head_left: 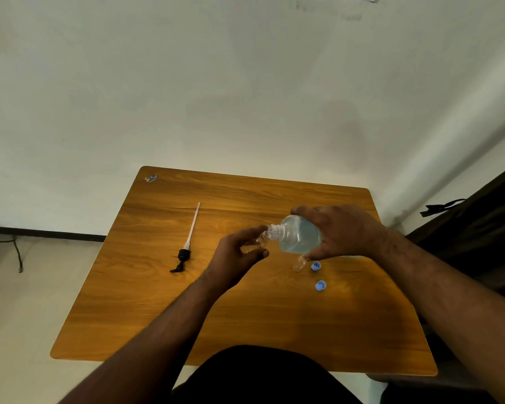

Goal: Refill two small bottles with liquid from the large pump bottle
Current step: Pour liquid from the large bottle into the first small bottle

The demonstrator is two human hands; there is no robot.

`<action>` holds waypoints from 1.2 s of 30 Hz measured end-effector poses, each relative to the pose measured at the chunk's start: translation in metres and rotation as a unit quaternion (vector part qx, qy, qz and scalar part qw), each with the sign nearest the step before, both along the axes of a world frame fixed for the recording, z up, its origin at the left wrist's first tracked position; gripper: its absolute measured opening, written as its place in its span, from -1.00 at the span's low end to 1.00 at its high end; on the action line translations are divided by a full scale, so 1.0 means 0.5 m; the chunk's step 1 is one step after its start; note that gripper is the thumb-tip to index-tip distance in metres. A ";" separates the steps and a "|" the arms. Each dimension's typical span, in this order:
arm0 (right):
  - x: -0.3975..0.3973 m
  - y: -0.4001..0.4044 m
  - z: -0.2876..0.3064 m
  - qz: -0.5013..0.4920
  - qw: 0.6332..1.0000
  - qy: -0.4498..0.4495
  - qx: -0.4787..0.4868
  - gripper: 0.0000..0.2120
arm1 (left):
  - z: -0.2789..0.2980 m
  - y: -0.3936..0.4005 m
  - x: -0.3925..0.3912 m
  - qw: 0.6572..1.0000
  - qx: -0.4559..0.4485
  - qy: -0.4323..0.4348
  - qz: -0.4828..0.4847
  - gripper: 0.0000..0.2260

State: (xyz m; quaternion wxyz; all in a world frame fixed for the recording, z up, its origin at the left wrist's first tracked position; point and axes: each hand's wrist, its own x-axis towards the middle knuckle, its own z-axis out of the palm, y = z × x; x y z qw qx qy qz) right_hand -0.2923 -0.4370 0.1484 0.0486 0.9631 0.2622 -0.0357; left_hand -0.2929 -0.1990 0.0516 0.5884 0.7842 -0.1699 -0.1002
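The big bottle (299, 236) is held tight in the right hand (343, 231), with the fingers curled round it. It is tipped on its side above the wooden table (245, 325), and its open neck points left. Pale blue liquid can be seen inside it. A small clear bottle (261, 239) is held in the curled fingers of the left hand (236, 258), with its mouth right at the big bottle's neck. A second small bottle (300, 263) is seen on the table just under the right hand. Two blue caps (315, 266) (320, 285) are seen beside it. The black pump (184, 255) with its long white tube is laid flat, well to the left.
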 end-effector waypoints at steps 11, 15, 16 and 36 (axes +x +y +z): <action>0.000 0.006 0.008 -0.010 1.000 0.013 0.000 -0.11 | -0.001 0.000 -0.001 1.000 -0.003 -0.001 -0.002 -0.54; -0.001 0.008 0.009 -0.010 1.000 0.014 0.003 -0.12 | -0.002 0.002 -0.001 1.000 -0.004 0.003 -0.002 -0.54; 0.000 0.007 0.009 -0.010 1.000 0.015 0.002 -0.11 | -0.003 0.002 0.000 1.000 -0.005 0.004 -0.001 -0.54; 0.003 0.008 0.013 -0.015 0.999 0.032 -0.015 -0.10 | -0.010 -0.002 -0.001 1.000 -0.003 0.012 0.002 -0.53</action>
